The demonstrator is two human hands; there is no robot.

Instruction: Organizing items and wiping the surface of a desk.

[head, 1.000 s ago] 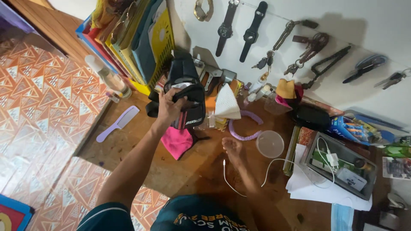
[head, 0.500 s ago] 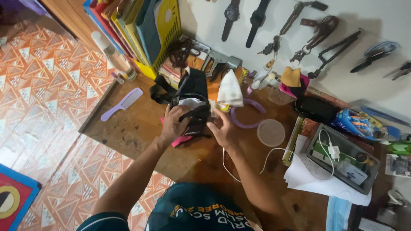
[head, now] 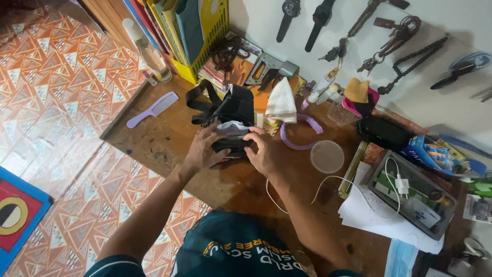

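Fingers of both hands clamp on a black fabric pouch (head: pixel 233 120) lying on the worn wooden table (head: pixel 169 143): the left hand (head: pixel 202 150) curls over its near edge, the right hand (head: pixel 265 152) presses its right side, and pale lining shows between them. Beyond the fingertips, soft black straps trail off. Right of the right fingers lie a folded white cloth (head: pixel 282 101), a ribbed purple hairband (head: pixel 300 134) and a round clear plastic lid (head: pixel 327 156). Left of the left fingers lies a flat lilac comb (head: pixel 152 109).
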